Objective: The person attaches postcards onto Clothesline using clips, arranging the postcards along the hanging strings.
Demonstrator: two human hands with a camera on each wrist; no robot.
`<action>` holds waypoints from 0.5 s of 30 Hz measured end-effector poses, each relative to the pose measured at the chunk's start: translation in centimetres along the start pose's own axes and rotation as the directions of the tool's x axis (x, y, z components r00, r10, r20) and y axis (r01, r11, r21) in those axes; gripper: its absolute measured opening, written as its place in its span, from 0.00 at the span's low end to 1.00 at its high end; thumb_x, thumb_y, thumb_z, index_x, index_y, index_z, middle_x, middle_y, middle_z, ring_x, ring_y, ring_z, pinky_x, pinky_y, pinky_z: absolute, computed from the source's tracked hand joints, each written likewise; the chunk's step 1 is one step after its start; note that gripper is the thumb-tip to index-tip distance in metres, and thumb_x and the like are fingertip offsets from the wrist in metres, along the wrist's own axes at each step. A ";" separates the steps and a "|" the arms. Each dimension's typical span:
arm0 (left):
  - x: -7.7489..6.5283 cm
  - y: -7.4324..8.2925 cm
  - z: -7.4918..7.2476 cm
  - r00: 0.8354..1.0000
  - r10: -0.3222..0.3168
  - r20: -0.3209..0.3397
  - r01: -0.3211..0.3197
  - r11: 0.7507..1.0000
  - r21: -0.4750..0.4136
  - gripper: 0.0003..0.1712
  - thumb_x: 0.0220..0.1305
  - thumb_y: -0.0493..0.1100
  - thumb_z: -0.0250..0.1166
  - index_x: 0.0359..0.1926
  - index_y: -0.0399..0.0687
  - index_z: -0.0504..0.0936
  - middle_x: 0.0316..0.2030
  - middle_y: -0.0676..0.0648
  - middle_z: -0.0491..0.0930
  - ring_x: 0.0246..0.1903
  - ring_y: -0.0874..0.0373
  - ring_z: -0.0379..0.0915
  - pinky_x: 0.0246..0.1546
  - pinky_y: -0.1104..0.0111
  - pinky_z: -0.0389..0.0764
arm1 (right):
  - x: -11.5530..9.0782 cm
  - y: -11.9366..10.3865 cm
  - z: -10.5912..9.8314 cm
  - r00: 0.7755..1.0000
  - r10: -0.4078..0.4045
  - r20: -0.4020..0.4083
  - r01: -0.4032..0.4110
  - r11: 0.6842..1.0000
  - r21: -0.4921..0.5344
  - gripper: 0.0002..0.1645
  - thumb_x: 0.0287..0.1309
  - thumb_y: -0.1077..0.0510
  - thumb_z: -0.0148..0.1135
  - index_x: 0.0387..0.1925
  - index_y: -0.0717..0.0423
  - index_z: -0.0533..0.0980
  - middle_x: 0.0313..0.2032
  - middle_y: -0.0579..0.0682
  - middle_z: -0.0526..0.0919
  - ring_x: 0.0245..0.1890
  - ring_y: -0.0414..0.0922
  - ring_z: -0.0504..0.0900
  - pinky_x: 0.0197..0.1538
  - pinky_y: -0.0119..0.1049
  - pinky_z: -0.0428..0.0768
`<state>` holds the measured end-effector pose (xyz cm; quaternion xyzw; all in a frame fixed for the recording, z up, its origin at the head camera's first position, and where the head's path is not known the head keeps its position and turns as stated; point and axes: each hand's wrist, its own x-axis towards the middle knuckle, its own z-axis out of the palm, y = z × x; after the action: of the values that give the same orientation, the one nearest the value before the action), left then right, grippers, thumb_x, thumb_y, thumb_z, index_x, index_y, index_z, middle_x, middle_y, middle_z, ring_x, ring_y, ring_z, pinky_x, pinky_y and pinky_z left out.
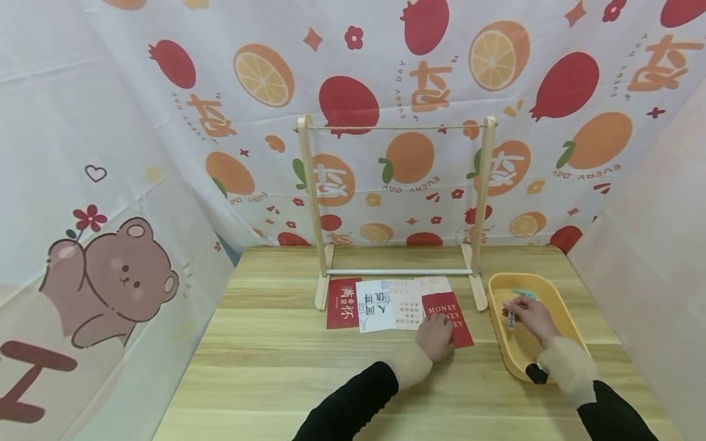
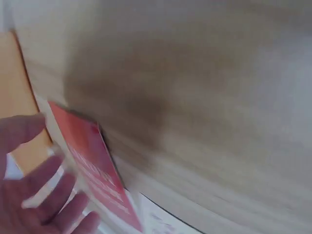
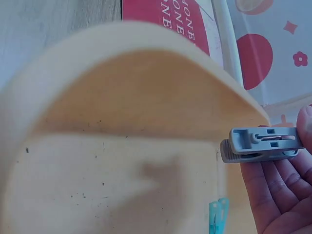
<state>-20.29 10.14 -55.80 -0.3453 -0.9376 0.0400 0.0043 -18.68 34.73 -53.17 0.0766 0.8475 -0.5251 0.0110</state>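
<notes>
In the head view my right hand (image 1: 532,318) is over a yellow tray (image 1: 496,331), pinching a grey clothespin (image 1: 511,320) between thumb and fingers. The right wrist view shows this clothespin (image 3: 263,145) close up. A teal clothespin (image 1: 524,294) lies inside the tray. My left hand (image 1: 436,338) is at the near edge of a red card (image 1: 444,306) printed with "MONEY". Its fingers are spread and loosely bent beside that card (image 2: 95,165) in the left wrist view; whether they touch it is unclear.
White printed cards (image 1: 380,309) and another red card (image 1: 343,315) lie left of the MONEY card. Behind them stands a wooden rack (image 1: 317,202) with a string (image 1: 386,127) across its top. A fruit-print cloth (image 1: 265,153) hangs behind the table (image 1: 248,355).
</notes>
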 end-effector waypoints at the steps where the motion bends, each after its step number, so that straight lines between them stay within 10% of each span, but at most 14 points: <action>1: 0.5 -0.3 -0.1 1.000 -0.018 0.006 0.019 1.000 -0.023 0.26 0.56 0.59 0.62 0.52 0.50 0.76 0.50 0.50 0.72 0.52 0.58 0.66 0.50 0.68 0.69 | -0.1 0.1 -0.1 1.000 -0.002 0.000 0.002 1.000 0.010 0.19 0.65 0.56 0.53 0.41 0.73 0.72 0.37 0.60 0.81 0.36 0.42 0.80 0.39 0.31 0.78; 8: 2.0 -2.8 0.7 0.975 -0.040 0.217 0.020 0.995 0.095 0.44 0.55 0.73 0.50 0.68 0.60 0.57 0.68 0.56 0.51 0.67 0.57 0.41 0.63 0.63 0.50 | -0.8 0.3 -0.5 1.000 -0.011 0.010 0.011 0.999 0.046 0.21 0.64 0.54 0.53 0.42 0.73 0.72 0.39 0.62 0.80 0.37 0.44 0.81 0.40 0.31 0.78; 15: 0.7 -2.4 2.5 0.999 0.027 0.033 -0.024 0.997 -0.078 0.33 0.54 0.66 0.59 0.53 0.51 0.71 0.61 0.48 0.62 0.65 0.53 0.48 0.63 0.65 0.51 | -0.7 -0.3 -0.4 1.000 0.006 0.000 -0.006 0.997 0.071 0.22 0.65 0.54 0.53 0.43 0.74 0.70 0.40 0.65 0.79 0.39 0.49 0.80 0.40 0.31 0.78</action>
<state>-22.50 8.60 -58.09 -0.3564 -0.9340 0.0094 -0.0255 -17.96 34.84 -52.69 0.0796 0.8281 -0.5547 0.0096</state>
